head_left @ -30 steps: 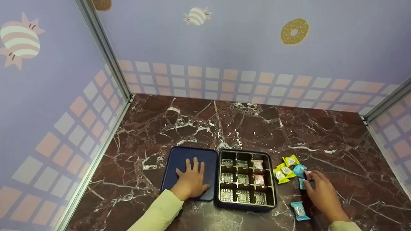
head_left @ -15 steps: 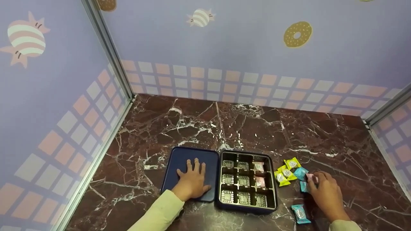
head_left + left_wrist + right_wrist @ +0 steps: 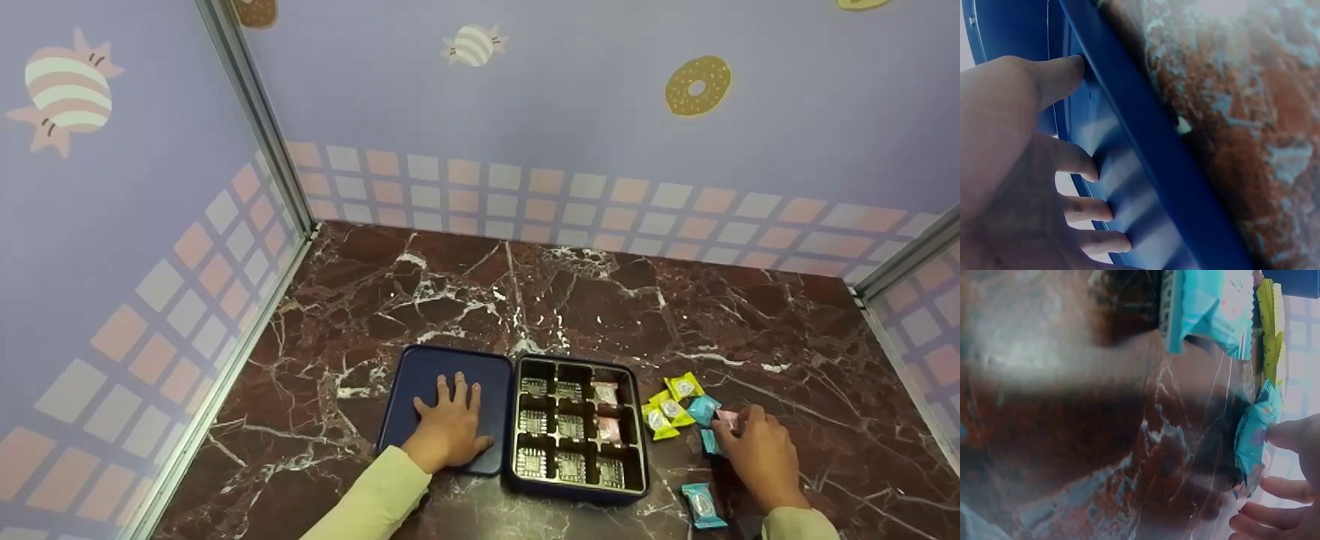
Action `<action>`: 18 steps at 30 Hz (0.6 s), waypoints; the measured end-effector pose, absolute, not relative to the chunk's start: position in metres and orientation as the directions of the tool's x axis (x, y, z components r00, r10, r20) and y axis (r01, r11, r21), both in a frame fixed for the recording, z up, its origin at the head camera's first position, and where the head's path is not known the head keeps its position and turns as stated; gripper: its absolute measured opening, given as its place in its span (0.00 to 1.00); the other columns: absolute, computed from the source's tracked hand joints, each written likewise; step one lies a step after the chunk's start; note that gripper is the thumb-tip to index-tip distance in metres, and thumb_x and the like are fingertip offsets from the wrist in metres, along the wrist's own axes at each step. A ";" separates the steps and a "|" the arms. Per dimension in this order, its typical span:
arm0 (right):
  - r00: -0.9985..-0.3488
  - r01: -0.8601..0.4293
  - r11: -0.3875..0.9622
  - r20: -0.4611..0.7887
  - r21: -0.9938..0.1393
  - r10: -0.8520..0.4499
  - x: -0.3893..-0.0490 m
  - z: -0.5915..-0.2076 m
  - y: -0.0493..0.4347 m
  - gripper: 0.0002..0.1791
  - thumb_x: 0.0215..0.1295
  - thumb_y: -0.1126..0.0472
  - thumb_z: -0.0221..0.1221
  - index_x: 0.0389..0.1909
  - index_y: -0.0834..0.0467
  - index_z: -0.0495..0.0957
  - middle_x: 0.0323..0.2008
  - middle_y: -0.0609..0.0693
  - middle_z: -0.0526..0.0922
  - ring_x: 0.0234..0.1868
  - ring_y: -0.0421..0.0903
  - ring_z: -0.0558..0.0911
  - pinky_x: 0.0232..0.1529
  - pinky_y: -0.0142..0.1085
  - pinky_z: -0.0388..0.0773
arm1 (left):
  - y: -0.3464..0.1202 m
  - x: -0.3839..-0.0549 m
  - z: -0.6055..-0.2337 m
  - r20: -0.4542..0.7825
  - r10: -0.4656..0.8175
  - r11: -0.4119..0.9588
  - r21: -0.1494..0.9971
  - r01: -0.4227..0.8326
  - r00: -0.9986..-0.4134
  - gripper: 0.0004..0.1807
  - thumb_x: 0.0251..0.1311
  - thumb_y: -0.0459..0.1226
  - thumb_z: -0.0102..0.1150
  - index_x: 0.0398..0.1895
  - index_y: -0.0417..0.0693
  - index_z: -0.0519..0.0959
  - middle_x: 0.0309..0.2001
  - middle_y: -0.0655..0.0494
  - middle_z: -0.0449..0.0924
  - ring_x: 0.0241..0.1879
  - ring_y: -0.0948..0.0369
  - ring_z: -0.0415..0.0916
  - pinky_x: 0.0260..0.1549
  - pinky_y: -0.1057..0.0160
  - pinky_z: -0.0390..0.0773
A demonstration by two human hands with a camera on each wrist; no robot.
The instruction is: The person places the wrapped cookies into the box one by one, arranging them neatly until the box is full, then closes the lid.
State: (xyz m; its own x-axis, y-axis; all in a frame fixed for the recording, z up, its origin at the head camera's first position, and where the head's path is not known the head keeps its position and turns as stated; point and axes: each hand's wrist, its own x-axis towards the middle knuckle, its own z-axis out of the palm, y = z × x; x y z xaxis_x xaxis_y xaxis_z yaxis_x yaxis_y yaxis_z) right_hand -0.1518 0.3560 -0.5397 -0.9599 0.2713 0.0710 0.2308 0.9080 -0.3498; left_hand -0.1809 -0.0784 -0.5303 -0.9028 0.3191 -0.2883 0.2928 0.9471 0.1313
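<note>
My left hand (image 3: pixel 450 424) lies spread, palm down, on the dark blue lid (image 3: pixel 491 382); its fingertips touch the lid in the left wrist view. Right of the lid is a blue tin (image 3: pixel 577 493) with a divided insert. Pink wrapped candies occupy its right column: one at the back (image 3: pixel 606 393), another in the middle compartment (image 3: pixel 609 430). My right hand (image 3: pixel 765 454) pinches a pink wrapped candy (image 3: pixel 726 418) between thumb and fingers, low at the table. Against it sit two blue wrapped candies, one behind (image 3: pixel 703 410), one in front (image 3: pixel 710 442) partly under the thumb.
Several yellow wrapped candies (image 3: pixel 673 409) lie beside the tin's right side. A separate blue candy (image 3: pixel 703 505) rests nearer the front. Patterned panels (image 3: pixel 525 97) wall in the dark marble tabletop (image 3: pixel 450 292) at the back and sides.
The whole head view has shifted slightly. My right hand has drawn a little to the right, showing more of the pink candy. The left hand stays on the lid.
</note>
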 end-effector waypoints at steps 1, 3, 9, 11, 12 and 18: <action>-0.960 0.231 0.907 0.067 -0.353 0.270 -0.152 -0.539 0.356 0.20 0.61 0.55 0.61 0.38 0.69 0.70 0.29 0.66 0.75 0.30 0.66 0.78 0.29 0.57 0.71 | -0.078 -0.181 -0.530 -0.292 0.318 0.947 0.128 0.293 -0.902 0.46 0.62 0.62 0.52 0.76 0.46 0.54 0.75 0.38 0.48 0.73 0.34 0.46 0.56 0.25 0.61; -0.959 0.238 0.903 0.062 -0.359 0.278 -0.152 -0.539 0.356 0.19 0.60 0.56 0.61 0.37 0.69 0.70 0.28 0.64 0.75 0.29 0.63 0.78 0.29 0.55 0.71 | -0.078 -0.181 -0.530 -0.289 0.317 0.948 0.129 0.291 -0.903 0.46 0.62 0.62 0.52 0.76 0.46 0.55 0.75 0.38 0.48 0.73 0.34 0.46 0.56 0.25 0.61; -0.958 0.220 0.901 0.094 -0.373 0.273 -0.154 -0.542 0.355 0.14 0.59 0.60 0.60 0.35 0.68 0.70 0.27 0.64 0.75 0.29 0.62 0.78 0.32 0.57 0.70 | -0.078 -0.180 -0.531 -0.273 0.316 0.948 0.131 0.290 -0.909 0.46 0.61 0.62 0.53 0.75 0.45 0.56 0.75 0.38 0.50 0.73 0.34 0.47 0.55 0.25 0.61; -0.955 0.211 0.903 0.117 -0.375 0.271 -0.154 -0.543 0.355 0.13 0.58 0.61 0.60 0.34 0.68 0.70 0.26 0.63 0.74 0.29 0.63 0.77 0.32 0.58 0.70 | -0.078 -0.180 -0.531 -0.272 0.318 0.947 0.133 0.292 -0.908 0.46 0.61 0.62 0.53 0.75 0.45 0.55 0.75 0.38 0.50 0.73 0.34 0.47 0.55 0.25 0.61; -0.954 0.207 0.904 0.127 -0.375 0.272 -0.154 -0.543 0.355 0.13 0.58 0.61 0.60 0.33 0.68 0.70 0.26 0.63 0.74 0.29 0.63 0.77 0.32 0.58 0.70 | -0.078 -0.180 -0.531 -0.272 0.319 0.947 0.133 0.293 -0.908 0.46 0.61 0.62 0.53 0.75 0.45 0.55 0.75 0.38 0.49 0.73 0.34 0.47 0.55 0.25 0.60; -0.950 0.183 0.903 0.168 -0.389 0.265 -0.155 -0.544 0.355 0.12 0.54 0.63 0.61 0.30 0.66 0.69 0.25 0.63 0.74 0.28 0.62 0.77 0.33 0.58 0.70 | -0.078 -0.180 -0.530 -0.267 0.320 0.946 0.136 0.293 -0.909 0.47 0.61 0.62 0.53 0.75 0.45 0.56 0.75 0.38 0.50 0.72 0.34 0.48 0.55 0.25 0.61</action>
